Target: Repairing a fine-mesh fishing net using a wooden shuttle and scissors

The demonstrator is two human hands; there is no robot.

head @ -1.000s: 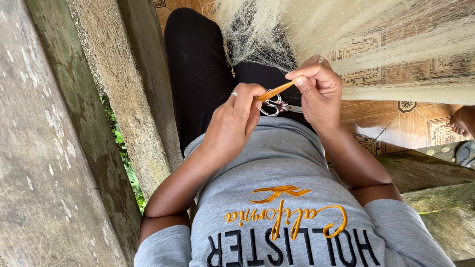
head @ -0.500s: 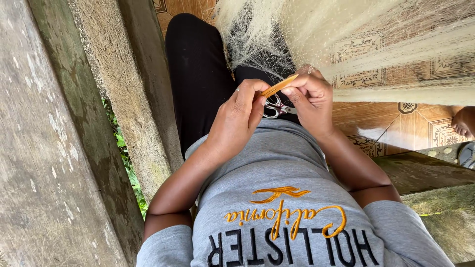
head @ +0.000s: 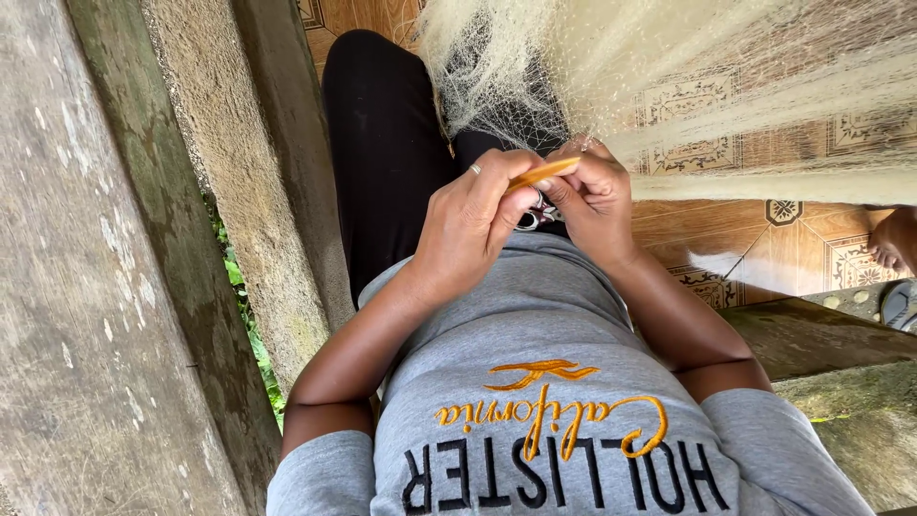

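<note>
Both hands have drawn together since the earlier frames, when the right one stood apart and higher with the orange stick raised; now they meet over the lap. The left hand (head: pixel 468 229), a ring on one finger, is closed with thumb and fingertips pinching the near end of a slim orange netting needle (head: pixel 543 173). The right hand (head: pixel 594 203) is curled shut too, its fingertips pressed to the far end of the same needle and touching the left hand's fingers. The needle lies almost level, tilted slightly upward toward the right hand. Just below the fingers, partly hidden between the two hands, a small pair of scissors (head: pixel 528 218) shows its metal loops; which hand carries it cannot be told. A pale fishing net (head: pixel 592 67) hangs from above and gathers down to the fingertips, spreading across the patterned tiled floor (head: pixel 793 239). Beneath the hands are black trousers (head: pixel 382 143) and a grey shirt (head: pixel 554 325). A rough concrete wall (head: pixel 115 287) runs along the person's left. Someone's bare foot (head: pixel 896 239) shows at the right edge.
</note>
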